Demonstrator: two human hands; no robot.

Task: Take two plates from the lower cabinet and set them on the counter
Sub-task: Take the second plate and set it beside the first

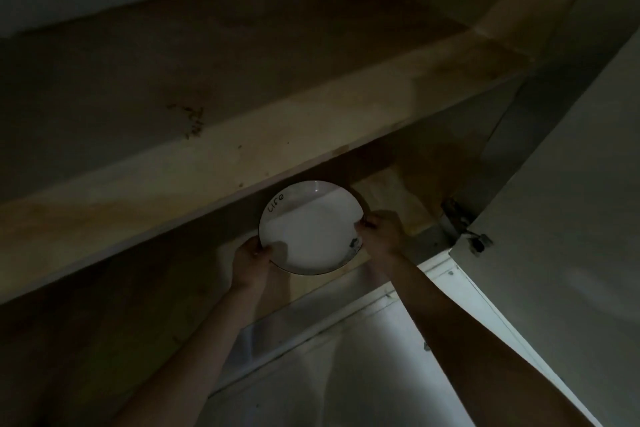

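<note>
The white plate (pixel 311 227) sits at the mouth of the lower cabinet, its far edge tucked under the wooden shelf (pixel 214 163); whether a second plate lies beneath it is lost in the dim light. Small dark writing near its far-left rim is hard to read. The left hand (pixel 251 258) grips the plate's near-left rim, the right hand (pixel 381 236) pinches its right rim. Both forearms reach forward from below. The open cabinet door (pixel 554 218) stands right of the plate.
</note>
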